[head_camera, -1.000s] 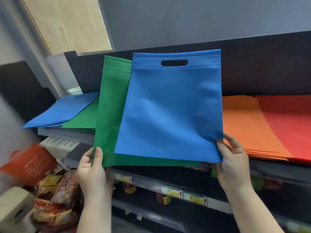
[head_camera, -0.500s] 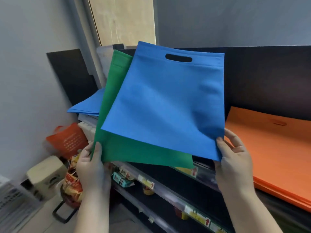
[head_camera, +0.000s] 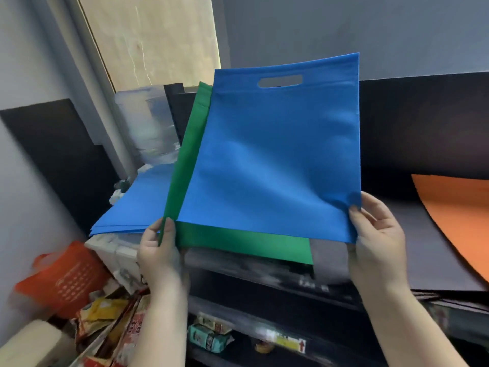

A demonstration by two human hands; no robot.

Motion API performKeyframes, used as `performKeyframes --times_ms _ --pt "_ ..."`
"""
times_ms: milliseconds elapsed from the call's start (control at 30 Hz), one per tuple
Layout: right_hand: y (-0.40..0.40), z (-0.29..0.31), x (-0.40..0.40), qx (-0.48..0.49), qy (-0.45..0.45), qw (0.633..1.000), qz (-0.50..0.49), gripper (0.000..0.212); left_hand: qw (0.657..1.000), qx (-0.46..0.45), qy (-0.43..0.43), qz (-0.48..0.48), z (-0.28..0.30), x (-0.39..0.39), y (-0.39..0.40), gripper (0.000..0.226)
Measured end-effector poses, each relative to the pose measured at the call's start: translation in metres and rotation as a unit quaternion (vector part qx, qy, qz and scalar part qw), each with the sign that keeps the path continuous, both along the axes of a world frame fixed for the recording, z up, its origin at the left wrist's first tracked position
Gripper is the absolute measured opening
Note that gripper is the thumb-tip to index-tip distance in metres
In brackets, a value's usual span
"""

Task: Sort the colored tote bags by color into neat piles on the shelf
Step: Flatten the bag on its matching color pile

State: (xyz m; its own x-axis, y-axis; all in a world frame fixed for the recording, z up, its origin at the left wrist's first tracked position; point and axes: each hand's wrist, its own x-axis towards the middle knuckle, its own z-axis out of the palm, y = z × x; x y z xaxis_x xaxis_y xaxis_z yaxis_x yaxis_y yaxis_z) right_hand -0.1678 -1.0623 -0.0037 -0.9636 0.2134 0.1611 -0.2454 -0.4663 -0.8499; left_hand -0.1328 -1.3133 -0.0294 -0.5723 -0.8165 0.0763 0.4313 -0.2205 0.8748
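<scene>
Left hand [head_camera: 158,250]: pinches the lower left corner of a green bag [head_camera: 190,160], thumb on its front.
Right hand [head_camera: 377,234]: grips the lower right corner of a blue bag [head_camera: 277,165], held upright before the green one.
Shelf [head_camera: 423,247]: blue pile [head_camera: 132,207] at left, orange pile [head_camera: 460,218] at right.
</scene>
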Motion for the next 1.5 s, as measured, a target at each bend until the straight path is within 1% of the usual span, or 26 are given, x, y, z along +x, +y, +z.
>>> performKeyframes --times_ms 67,100,167,367,433,500,600,667,733,867,967,1000,1067,1100,1133,1167,1233,1300,1333,1367,1400,1467,1500 --pt "-0.027 0.007 -0.002 -0.011 0.001 1.0 -0.018 0.024 0.999 -0.022 -0.025 -0.003 0.006 -0.014 -0.026 0.013" --pt "-0.039 0.011 -0.004 -0.021 0.001 0.999 -0.025 0.024 0.998 -0.041 -0.034 -0.018 0.009 -0.02 -0.039 0.012" --pt "-0.056 0.015 -0.005 -0.04 0.002 0.999 -0.035 0.023 0.996 -0.044 -0.048 -0.06 0.005 -0.03 -0.058 0.012" --pt "-0.093 0.017 -0.012 -0.003 0.007 0.997 -0.083 0.024 0.981 -0.045 -0.091 -0.166 -0.001 -0.042 -0.076 0.014" --pt "-0.103 0.016 -0.013 0.002 0.014 0.996 -0.087 0.024 0.972 -0.044 -0.101 -0.208 -0.004 -0.042 -0.08 0.016" --pt "-0.113 0.016 -0.014 0.002 0.018 0.996 -0.086 0.023 0.958 -0.052 -0.115 -0.256 -0.004 -0.041 -0.085 0.022" --pt "-0.129 0.014 -0.019 0.002 0.014 0.996 -0.084 0.024 0.928 -0.111 -0.15 -0.324 0.003 -0.034 -0.095 0.029" --pt "-0.143 0.014 -0.023 0.004 0.011 0.997 -0.079 0.024 0.921 -0.168 -0.16 -0.312 0.007 -0.032 -0.109 0.024" --pt "-0.158 0.015 -0.027 0.006 0.009 0.998 -0.068 0.024 0.932 -0.191 -0.154 -0.266 0.015 -0.033 -0.131 0.019" --pt "-0.188 0.016 -0.038 0.03 -0.001 0.999 -0.043 0.023 0.964 -0.116 -0.083 -0.224 0.04 -0.028 -0.179 0.037" --pt "-0.213 0.014 -0.046 0.055 -0.007 0.998 -0.022 0.024 0.967 -0.12 -0.085 -0.209 0.051 -0.023 -0.213 0.041" --pt "-0.222 0.013 -0.049 0.065 -0.009 0.998 -0.012 0.024 0.967 -0.123 -0.096 -0.199 0.05 -0.024 -0.224 0.036" --pt "-0.24 0.011 -0.052 0.094 -0.007 0.995 0.013 0.024 0.967 -0.133 -0.127 -0.174 0.042 -0.029 -0.247 0.013" --pt "-0.248 0.009 -0.054 0.121 -0.002 0.992 0.025 0.025 0.964 -0.153 -0.145 -0.161 0.037 -0.032 -0.257 0.011" --pt "-0.256 0.007 -0.056 0.161 0.004 0.986 0.031 0.025 0.958 -0.181 -0.165 -0.148 0.032 -0.034 -0.268 0.015" --pt "-0.261 0.004 -0.059 0.216 0.008 0.976 0.031 0.025 0.949 -0.218 -0.186 -0.134 0.027 -0.036 -0.276 0.018" --pt "-0.269 0.0 -0.065 0.348 0.014 0.937 0.011 0.017 0.924 -0.292 -0.222 -0.111 0.019 -0.038 -0.288 0.024" --pt "-0.272 -0.002 -0.072 0.475 0.017 0.88 -0.014 0.015 0.896 -0.348 -0.258 -0.095 0.011 -0.041 -0.293 0.026" --pt "-0.272 -0.003 -0.074 0.538 0.017 0.842 -0.018 0.018 0.875 -0.382 -0.286 -0.082 0.008 -0.042 -0.294 0.027" --pt "-0.273 -0.004 -0.075 0.597 0.01 0.802 -0.013 0.022 0.847 -0.417 -0.322 -0.065 0.007 -0.043 -0.294 0.028" --pt "-0.274 -0.004 -0.076 0.65 -0.004 0.76 0.0 0.028 0.812 -0.453 -0.365 -0.05 0.007 -0.043 -0.295 0.03" --pt "-0.275 -0.004 -0.075 0.738 -0.038 0.674 0.02 0.039 0.723 -0.523 -0.45 -0.021 0.009 -0.041 -0.294 0.039" --pt "-0.275 -0.004 -0.074 0.77 -0.047 0.636 0.021 0.041 0.687 -0.553 -0.472 -0.007 0.011 -0.04 -0.293 0.042"
